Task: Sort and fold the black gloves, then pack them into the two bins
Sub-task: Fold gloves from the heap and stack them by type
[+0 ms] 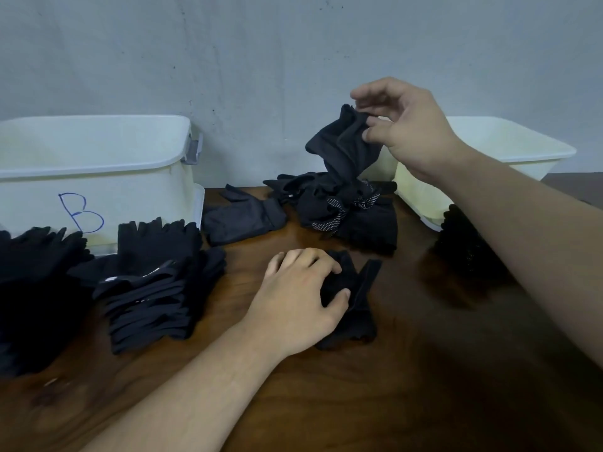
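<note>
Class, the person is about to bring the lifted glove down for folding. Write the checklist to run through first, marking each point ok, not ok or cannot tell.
1. The right hand has a firm hold of the lifted glove: ok, fingers and thumb pinch its upper edge.
2. The lifted glove is free of the loose pile: not ok, its lower end hangs into the pile.
3. The left hand secures the flat glove: ok, it grips it on the table.
4. There is bare table for folding: ok, in front of the flat glove.
5. The bin marked B has room: cannot tell, its floor is hidden.
</note>
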